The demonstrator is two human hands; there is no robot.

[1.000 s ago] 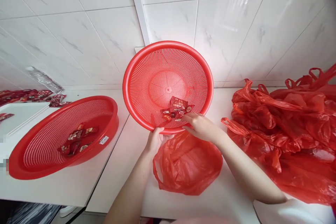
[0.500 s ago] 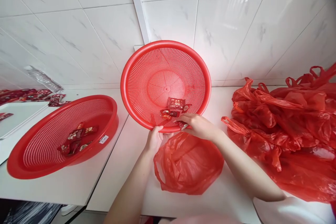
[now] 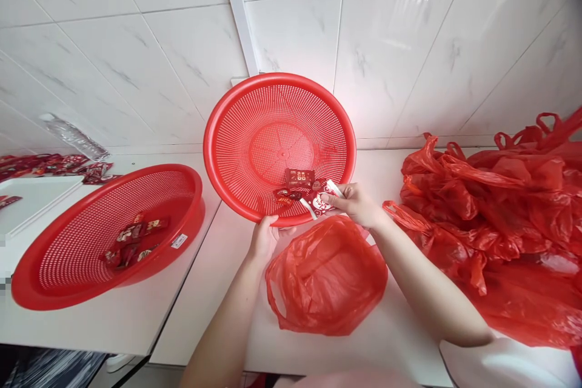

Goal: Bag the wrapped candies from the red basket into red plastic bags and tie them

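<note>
A round red perforated basket leans tilted against the tiled wall, with a few small red sweet packets lying at its low side. My left hand grips the basket's near rim. My right hand is closed on a red and white packet just above that rim. Directly below both hands lies a crumpled red plastic bag on the white tabletop.
A second red basket with several packets stands on the left table. A heap of red plastic bags fills the right side. More packets and a white tray lie far left. A gap separates the two tables.
My right hand has lifted a packet out of the pile and drawn it to the right. The tilted basket has shifted slightly left in view. My left hand stays on the rim.
</note>
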